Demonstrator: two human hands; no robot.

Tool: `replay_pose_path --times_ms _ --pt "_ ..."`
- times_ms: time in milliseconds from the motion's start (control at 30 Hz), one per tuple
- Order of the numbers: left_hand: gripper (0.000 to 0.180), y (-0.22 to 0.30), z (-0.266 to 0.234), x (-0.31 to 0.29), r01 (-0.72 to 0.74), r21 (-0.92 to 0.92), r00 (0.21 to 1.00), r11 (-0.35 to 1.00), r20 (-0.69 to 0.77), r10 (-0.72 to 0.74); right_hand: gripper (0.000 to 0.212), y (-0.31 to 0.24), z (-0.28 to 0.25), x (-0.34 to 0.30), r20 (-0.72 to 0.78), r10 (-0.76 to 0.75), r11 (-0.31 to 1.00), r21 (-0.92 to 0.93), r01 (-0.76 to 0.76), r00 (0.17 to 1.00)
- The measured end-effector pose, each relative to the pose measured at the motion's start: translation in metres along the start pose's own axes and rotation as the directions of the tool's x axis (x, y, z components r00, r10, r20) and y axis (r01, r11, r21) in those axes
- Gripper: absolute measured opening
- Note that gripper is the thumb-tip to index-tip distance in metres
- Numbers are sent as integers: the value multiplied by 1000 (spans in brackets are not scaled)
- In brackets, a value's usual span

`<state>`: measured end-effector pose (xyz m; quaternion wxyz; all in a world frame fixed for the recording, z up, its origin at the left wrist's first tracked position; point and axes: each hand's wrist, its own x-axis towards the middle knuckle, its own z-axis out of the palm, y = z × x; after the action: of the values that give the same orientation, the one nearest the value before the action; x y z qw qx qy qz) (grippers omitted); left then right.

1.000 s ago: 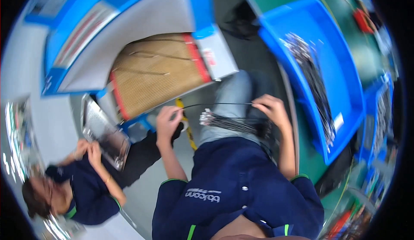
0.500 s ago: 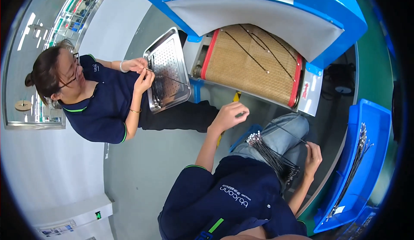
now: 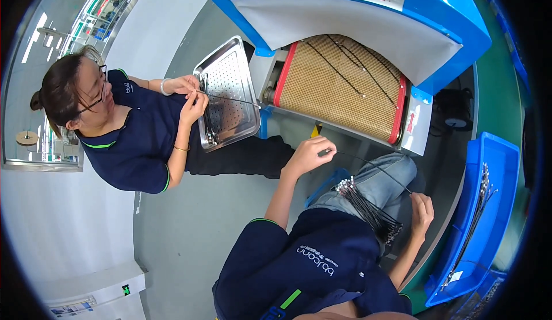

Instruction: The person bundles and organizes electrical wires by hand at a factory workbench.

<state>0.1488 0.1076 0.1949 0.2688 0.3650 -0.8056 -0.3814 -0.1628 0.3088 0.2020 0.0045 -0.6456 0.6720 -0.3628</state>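
My left hand (image 3: 312, 155) is closed in a pinch on one end of a thin black cable (image 3: 375, 165). The other end sits in the closed fingers of my right hand (image 3: 422, 214). Between them the cable runs slightly bowed above my jeans-clad knee. A bundle of black cables (image 3: 368, 209) with whitish connector ends lies across my lap, below the held cable. Several similar cables (image 3: 336, 67) rest apart on the tan mesh conveyor belt (image 3: 313, 99) in front of me.
The belt comes out of a blue machine (image 3: 454, 27). To the left, a co-worker (image 3: 123, 122) holds a cable over a perforated metal tray (image 3: 233, 84) with more cables in it. A blue bin (image 3: 489, 216) with cables stands to the right.
My left hand has moved slightly right and now pinches the cable's end; earlier no cable showed at its fingertips. The cable is now stretched between both hands.
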Motion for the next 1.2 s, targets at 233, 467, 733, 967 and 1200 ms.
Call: replay_pose_path --times_ms 233,467,733,967,1200 --pt "6 8 1 4 21 -34 1000 999 9 -20 24 12 3 5 -111 -48 997 -59 41 993" --pt "8 16 6 11 9 -35 999 999 40 -7 21 30 -1 3 -139 44 997 -54 -52 989" --pt "8 14 45 4 41 51 998 998 -42 -39 21 56 -26 10 4 36 992 125 -36 999" --pt "8 27 80 8 34 24 999 999 -35 -33 23 89 -49 -8 11 -141 990 -5 141 990" --pt "8 33 98 -4 24 51 998 998 -61 -21 15 93 -56 -17 -58 -29 999 27 31 998"
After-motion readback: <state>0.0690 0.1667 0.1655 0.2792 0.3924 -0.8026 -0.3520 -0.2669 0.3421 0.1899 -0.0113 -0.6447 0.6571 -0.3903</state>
